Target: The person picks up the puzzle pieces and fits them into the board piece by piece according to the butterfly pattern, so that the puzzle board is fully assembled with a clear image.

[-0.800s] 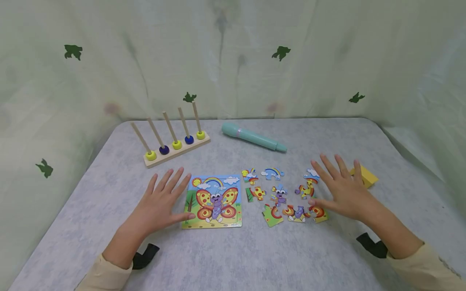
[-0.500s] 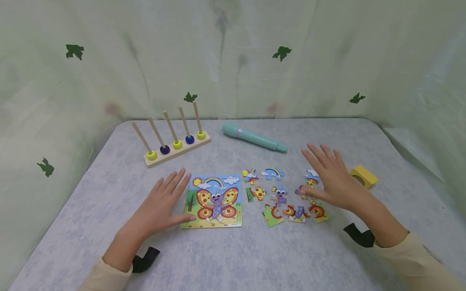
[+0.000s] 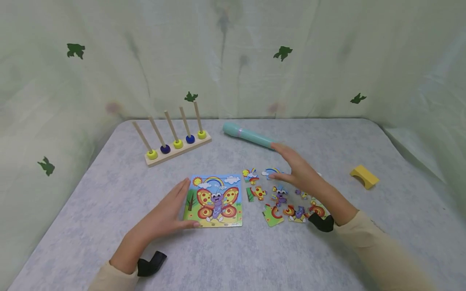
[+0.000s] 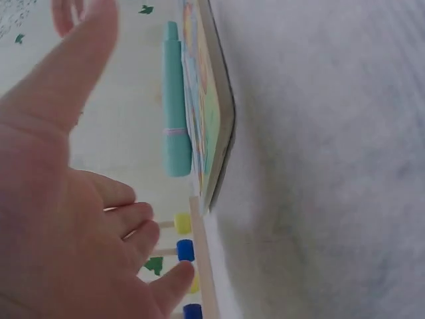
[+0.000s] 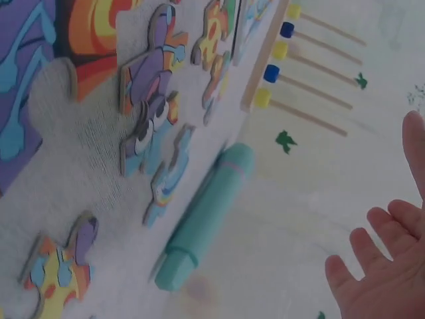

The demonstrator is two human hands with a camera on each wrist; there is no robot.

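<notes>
The butterfly puzzle board (image 3: 217,200), nearly square without a distinct long axis, lies between the left hand (image 3: 164,216), nearer at its left edge, and the right hand (image 3: 303,173), raised above loose jigsaw pieces (image 3: 280,196) on its right, both hands relaxed, grasping nothing.

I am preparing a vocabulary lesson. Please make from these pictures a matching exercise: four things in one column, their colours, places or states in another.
1. Butterfly board
2. Long round stick
3. Arched block
4. Peg stand

A. yellow, right of the right hand
B. carrying yellow and dark blue rings
C. picture side up, next to the left hand
D. turquoise, beyond the puzzle pieces

Pairs: 1-C, 2-D, 3-A, 4-B
</notes>
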